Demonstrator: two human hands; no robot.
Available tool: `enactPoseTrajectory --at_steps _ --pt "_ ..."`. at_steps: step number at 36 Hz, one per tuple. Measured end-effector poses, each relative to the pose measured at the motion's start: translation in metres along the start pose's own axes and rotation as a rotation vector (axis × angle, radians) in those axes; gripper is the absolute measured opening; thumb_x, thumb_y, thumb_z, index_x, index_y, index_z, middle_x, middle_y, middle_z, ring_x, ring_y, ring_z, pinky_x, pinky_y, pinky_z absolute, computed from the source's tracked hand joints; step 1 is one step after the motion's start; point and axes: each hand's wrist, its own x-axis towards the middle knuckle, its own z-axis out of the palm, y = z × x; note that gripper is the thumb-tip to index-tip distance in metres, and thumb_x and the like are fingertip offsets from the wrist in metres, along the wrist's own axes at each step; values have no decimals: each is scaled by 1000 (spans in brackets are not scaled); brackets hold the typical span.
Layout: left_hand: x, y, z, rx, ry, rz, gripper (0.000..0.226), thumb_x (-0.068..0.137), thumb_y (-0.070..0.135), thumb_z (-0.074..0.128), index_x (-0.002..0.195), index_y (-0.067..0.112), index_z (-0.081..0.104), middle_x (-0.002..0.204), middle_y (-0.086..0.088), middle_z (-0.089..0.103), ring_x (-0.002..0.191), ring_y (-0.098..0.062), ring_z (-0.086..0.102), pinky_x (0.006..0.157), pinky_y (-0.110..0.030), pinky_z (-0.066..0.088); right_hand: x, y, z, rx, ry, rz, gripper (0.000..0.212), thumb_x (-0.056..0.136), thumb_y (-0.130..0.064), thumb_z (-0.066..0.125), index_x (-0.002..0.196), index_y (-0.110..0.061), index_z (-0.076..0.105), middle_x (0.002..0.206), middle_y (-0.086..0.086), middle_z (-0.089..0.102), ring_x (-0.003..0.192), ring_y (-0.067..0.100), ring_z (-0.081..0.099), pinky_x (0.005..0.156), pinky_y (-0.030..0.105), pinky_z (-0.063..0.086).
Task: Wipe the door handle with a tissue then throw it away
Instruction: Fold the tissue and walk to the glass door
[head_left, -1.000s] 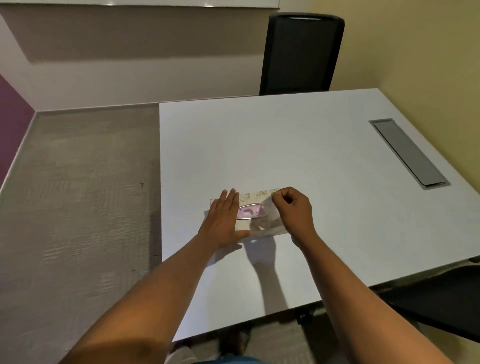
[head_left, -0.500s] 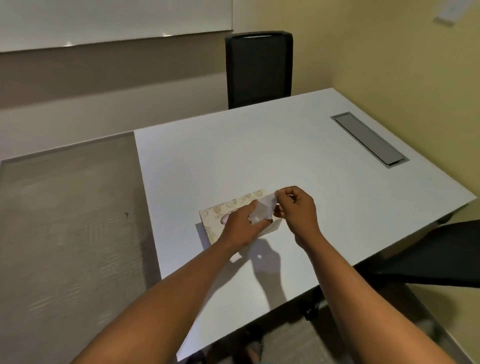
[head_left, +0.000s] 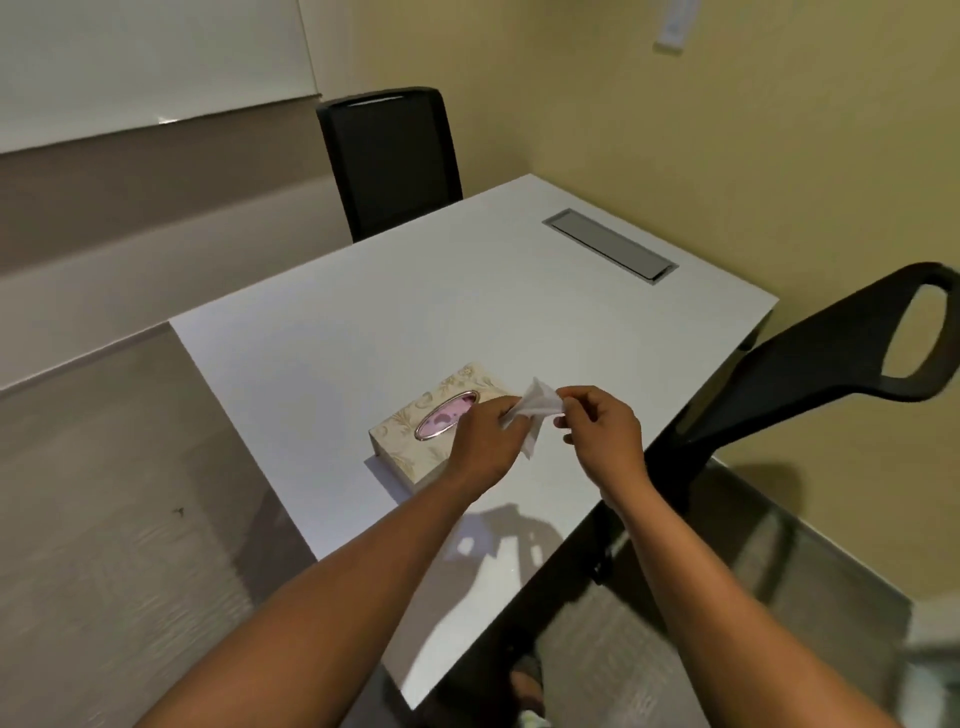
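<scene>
A white tissue (head_left: 537, 410) hangs crumpled between both hands, just above the white table (head_left: 415, 312). My left hand (head_left: 485, 441) pinches its left side and my right hand (head_left: 602, 426) pinches its right corner. Under and left of my left hand lies a cream patterned tissue box (head_left: 415, 436) with a pink oval opening. No door handle or bin shows in this view.
A black chair (head_left: 389, 161) stands at the table's far edge. Another black chair (head_left: 831, 364) sits at the right, close to my right arm. A grey cable hatch (head_left: 608, 244) is set into the table near the yellow wall. Carpet lies to the left.
The tissue has come out of the box and is now held up by both hands. My left hand left the box top. The view has swung to the right.
</scene>
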Motion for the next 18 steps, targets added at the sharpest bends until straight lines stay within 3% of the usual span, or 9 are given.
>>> enactPoseTrajectory --at_steps 3,6,8,10,12,16,18 --pt "-8 9 1 -53 -36 25 21 101 20 59 97 6 74 85 -4 70 77 -21 59 69 -35 46 -20 -2 -7 -105 -12 -44 24 98 -31 54 110 -23 73 103 -9 74 95 8 68 87 42 57" --pt "-17 19 9 -104 -81 33 18 98 26 61 103 21 77 95 3 78 92 -16 71 81 -36 56 -39 1 -17 -155 -13 -94 30 94 -47 62 115 -28 70 114 -14 68 96 -8 63 78 19 53" --pt "-23 26 16 -114 -133 46 19 92 32 59 95 35 77 89 10 78 85 -5 71 77 -31 57 -50 5 -26 -162 -19 -94 36 91 -45 68 121 -27 67 116 -15 65 97 -11 61 75 11 48" --pt "-28 31 26 -119 -200 50 18 90 36 58 86 42 74 87 15 77 82 -1 71 76 -32 60 -57 10 -38 -172 -4 -85 36 90 -36 70 125 -26 65 118 -13 65 101 -6 62 77 13 49" --pt "-33 36 38 -124 -274 45 15 89 42 60 87 43 74 90 11 78 87 -8 74 84 -42 64 -65 16 -50 -208 45 -87 33 91 -29 70 124 -27 65 117 -12 66 100 -2 63 80 18 52" --pt "-45 45 67 -117 -417 67 27 87 58 62 102 40 75 96 11 78 92 -7 74 89 -40 64 -77 33 -80 -312 194 -104 25 91 -27 70 117 -28 69 105 -14 68 90 -7 62 72 7 50" --pt "-52 61 92 -80 -492 95 39 90 58 63 118 34 74 107 11 77 100 -8 73 93 -39 62 -85 45 -109 -311 292 -66 21 91 -28 69 112 -30 70 99 -18 68 88 -7 62 72 13 53"
